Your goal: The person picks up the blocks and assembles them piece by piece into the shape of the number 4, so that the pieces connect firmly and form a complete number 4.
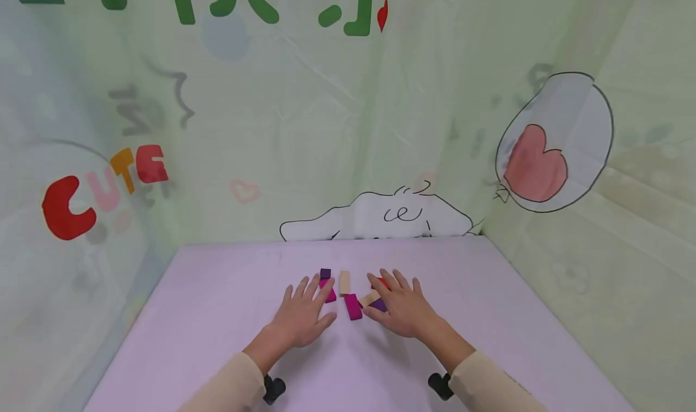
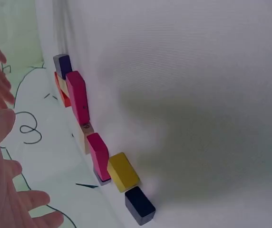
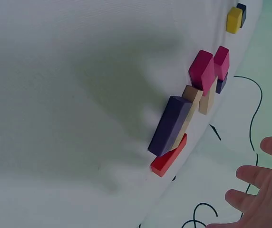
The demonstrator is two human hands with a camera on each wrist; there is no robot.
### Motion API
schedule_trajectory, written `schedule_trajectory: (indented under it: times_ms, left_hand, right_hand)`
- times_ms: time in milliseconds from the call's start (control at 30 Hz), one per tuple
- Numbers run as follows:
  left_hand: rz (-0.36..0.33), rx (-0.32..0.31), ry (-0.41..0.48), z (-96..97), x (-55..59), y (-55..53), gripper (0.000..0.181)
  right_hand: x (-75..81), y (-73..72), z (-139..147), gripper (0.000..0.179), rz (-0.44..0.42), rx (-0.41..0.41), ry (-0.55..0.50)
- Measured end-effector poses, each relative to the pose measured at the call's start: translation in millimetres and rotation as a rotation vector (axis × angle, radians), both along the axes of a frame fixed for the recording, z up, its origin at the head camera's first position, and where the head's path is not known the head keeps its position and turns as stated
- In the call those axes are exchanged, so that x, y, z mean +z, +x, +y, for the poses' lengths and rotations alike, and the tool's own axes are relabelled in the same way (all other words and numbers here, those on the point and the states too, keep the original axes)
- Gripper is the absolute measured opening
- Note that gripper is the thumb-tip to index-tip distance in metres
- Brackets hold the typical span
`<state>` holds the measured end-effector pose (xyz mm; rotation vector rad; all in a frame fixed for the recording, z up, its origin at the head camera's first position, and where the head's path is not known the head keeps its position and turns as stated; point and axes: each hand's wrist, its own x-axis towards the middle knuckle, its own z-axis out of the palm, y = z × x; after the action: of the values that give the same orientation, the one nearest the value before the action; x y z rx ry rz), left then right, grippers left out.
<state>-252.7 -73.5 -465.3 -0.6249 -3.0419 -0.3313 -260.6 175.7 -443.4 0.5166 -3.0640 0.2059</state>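
Small wooden blocks lie in a loose cluster on the table. My left hand [image 1: 301, 318] hovers palm down with fingers spread over the cluster's left side, holding nothing. Fingers fanned out, my right hand [image 1: 405, 310] is above the right side, also holding nothing. Between them are a magenta block [image 1: 353, 307] and a plain wood block [image 1: 345, 283]. A second magenta block [image 1: 328, 291] and a dark purple block [image 1: 325, 273] show near the left fingertips. Partly covered by the right hand are a red block [image 1: 379, 283], another plain block [image 1: 370, 298] and a purple block [image 3: 167, 126].
A yellow block [image 2: 123, 172] and a dark blue block [image 2: 140, 205] sit together, hidden from the head view. The pale lilac table [image 1: 217, 339] meets printed cloth walls [image 1: 326, 128] at its back and sides. Black wrist mounts [image 1: 273, 389] stick out below both wrists.
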Motion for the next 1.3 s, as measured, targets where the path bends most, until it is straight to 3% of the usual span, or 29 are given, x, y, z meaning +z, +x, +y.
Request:
schedule_trajectory:
  times_ms: [433,700,1000,1300]
  left_hand:
    - [-0.039,0.023,-0.021,-5.0,-14.8,-3.6,0.071]
    - [-0.046,0.063,-0.03,-11.8,-33.1,-4.8,0.071]
    - [-0.054,0.091,-0.043,-15.4,-41.2,-5.0,0.073]
    - [-0.069,0.074,-0.047,-13.8,-43.3,-0.3,0.069]
  right_hand:
    - [-25.4,-2.3,6.1,0.078,-0.074,-0.056,-0.046]
    - [-33.3,4.9,2.5,0.08,-0.133,-0.039,-0.042]
    - [-37.9,7.0,0.3,0.082,-0.168,-0.041,-0.015]
    - [-49.3,5.0,1.0,0.078,-0.213,-0.019,0.034]
